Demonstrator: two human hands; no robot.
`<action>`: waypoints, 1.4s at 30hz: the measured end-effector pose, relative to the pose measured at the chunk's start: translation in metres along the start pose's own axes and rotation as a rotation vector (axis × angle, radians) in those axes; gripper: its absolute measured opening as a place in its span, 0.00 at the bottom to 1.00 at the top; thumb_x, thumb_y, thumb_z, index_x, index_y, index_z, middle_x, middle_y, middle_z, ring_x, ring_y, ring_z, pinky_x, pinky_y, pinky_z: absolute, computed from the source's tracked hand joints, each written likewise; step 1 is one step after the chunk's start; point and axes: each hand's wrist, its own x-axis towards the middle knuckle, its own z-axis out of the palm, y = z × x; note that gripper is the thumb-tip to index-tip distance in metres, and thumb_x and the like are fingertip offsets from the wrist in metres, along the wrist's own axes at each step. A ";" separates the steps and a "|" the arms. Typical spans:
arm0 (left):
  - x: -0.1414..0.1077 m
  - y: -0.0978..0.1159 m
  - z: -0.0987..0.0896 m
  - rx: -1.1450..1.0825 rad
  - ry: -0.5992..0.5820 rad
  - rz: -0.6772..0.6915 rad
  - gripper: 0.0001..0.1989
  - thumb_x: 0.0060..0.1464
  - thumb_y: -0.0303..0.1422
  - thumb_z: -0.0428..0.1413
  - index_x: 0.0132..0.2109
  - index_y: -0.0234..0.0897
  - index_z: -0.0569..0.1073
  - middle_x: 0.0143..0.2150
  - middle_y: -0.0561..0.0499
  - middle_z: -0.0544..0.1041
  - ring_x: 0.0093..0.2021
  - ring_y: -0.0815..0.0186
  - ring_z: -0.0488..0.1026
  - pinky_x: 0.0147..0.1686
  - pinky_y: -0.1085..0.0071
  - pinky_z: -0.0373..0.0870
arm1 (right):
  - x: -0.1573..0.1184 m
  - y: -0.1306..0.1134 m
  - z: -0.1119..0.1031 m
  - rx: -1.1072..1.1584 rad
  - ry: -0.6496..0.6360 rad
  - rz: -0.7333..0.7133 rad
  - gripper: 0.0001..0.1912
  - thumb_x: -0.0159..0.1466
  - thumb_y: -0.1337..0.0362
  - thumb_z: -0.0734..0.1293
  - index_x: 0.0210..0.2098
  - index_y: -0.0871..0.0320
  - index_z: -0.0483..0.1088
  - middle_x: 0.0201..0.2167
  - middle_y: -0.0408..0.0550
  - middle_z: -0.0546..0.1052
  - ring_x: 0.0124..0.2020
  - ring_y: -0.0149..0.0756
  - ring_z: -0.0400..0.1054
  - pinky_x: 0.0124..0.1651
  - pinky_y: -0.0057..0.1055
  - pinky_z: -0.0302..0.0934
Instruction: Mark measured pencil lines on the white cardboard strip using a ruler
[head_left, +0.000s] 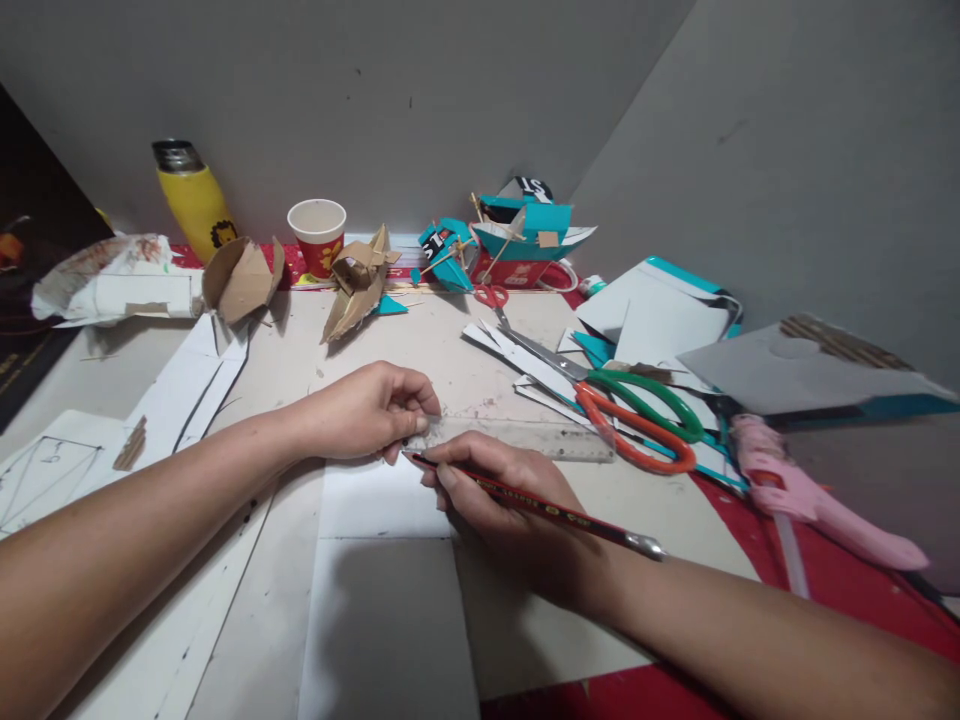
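A clear plastic ruler (551,438) lies crosswise over the top part of a white card strip (382,600). My left hand (367,410) grips the ruler near its left end, fingers curled over it. In my right hand (502,500) is a dark red and black pencil (555,510), held in a writing grip. Its tip is close to the ruler's lower edge, beside my left fingertips. One thin dark line runs across the card below both hands. The card's top edge is partly hidden by the left hand and ruler.
Scissors with green and orange handles (637,430) lie right of the ruler among card scraps. A pink glue gun (817,500) rests farther right. Along the back stand a yellow bottle (191,205), a paper cup (318,245) and cardboard models (356,285). Drawn sheets (52,460) lie left.
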 end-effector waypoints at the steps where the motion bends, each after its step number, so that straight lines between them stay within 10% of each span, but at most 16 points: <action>1: 0.000 0.000 0.000 -0.001 0.000 -0.001 0.02 0.56 0.26 0.53 0.36 0.33 0.71 0.21 0.57 0.71 0.18 0.74 0.68 0.19 0.79 0.63 | 0.000 0.000 0.000 -0.006 0.007 -0.003 0.08 0.62 0.67 0.63 0.35 0.55 0.74 0.27 0.42 0.78 0.28 0.32 0.71 0.32 0.29 0.62; 42: 0.001 0.003 0.001 -0.009 -0.011 -0.021 0.04 0.57 0.22 0.52 0.36 0.32 0.71 0.21 0.59 0.70 0.17 0.75 0.67 0.19 0.81 0.62 | -0.001 -0.002 0.001 0.005 0.029 -0.043 0.09 0.62 0.71 0.62 0.32 0.57 0.74 0.27 0.41 0.76 0.31 0.29 0.70 0.35 0.25 0.60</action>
